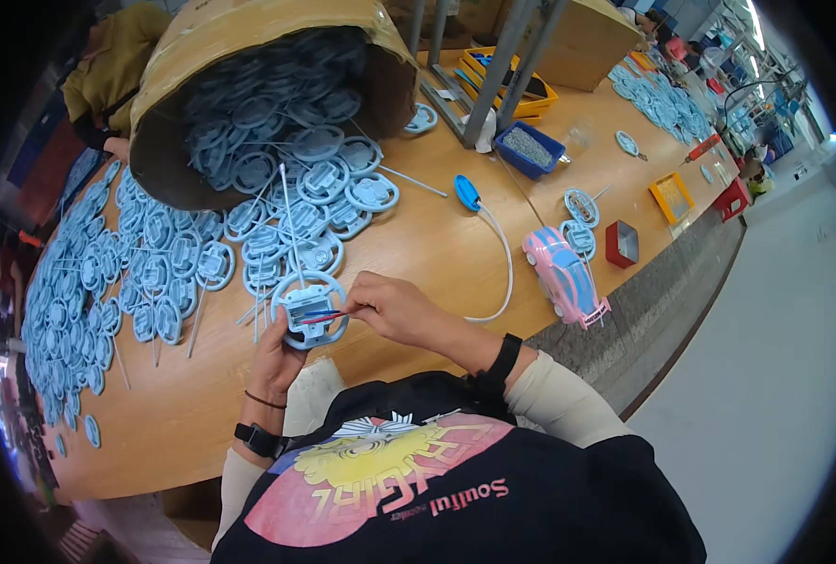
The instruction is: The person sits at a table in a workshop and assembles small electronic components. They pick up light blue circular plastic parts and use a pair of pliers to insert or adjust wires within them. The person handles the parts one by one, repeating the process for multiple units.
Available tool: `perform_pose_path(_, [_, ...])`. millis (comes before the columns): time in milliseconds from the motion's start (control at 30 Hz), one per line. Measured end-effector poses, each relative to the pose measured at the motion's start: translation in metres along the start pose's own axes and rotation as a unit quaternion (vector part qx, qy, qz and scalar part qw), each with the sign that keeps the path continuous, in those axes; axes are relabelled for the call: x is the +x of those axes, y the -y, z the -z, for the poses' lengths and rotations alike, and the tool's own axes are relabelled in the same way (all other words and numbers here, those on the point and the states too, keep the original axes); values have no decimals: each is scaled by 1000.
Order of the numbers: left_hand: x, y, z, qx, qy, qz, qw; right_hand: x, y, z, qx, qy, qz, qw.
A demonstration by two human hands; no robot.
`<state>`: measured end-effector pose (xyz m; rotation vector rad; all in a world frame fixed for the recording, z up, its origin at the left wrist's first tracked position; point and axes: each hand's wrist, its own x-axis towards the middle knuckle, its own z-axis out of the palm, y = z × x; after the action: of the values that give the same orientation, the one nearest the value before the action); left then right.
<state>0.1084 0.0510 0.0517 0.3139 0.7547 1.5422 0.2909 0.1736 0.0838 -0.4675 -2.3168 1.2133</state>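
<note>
My left hand [274, 355] grips a light blue toy steering wheel [339, 329] by its lower left rim, just above the table edge. The wheel's open back faces up, showing a recessed compartment, and a long pale rod runs up from its top. My right hand [390, 305] is closed in a pinch at the wheel's right side. From its fingertips a thin red-and-blue piece [324, 317] reaches across the compartment; whether it is wires or a slim tool, I cannot tell. Many similar wheels [155, 258] lie heaped to the left and beyond.
A tipped carton [159, 94] spills wheels onto the table [418, 235]. Right of my hands are a blue oval piece on a white cable [467, 193], a pink toy car [563, 273], a red box [622, 244] and a blue bin [531, 152]. Metal posts [507, 70] stand behind.
</note>
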Motion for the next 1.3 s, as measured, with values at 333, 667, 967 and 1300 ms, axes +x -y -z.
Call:
perform_pose_path(333, [9, -172, 103, -25, -156, -318, 935, 8, -11, -9, 17, -1, -66, 998])
perform_pose_path(667, [181, -187, 144, 748, -153, -102, 638, -2, -9, -8, -106, -41, -103, 988])
perform_pose_path(967, [228, -161, 141, 839, -130, 9, 528, -9, 3, -2, -109, -73, -158, 979])
perform_pose_path(1300, [112, -168, 122, 597, -53, 144, 787, -11, 1, -2, -60, -56, -80, 993])
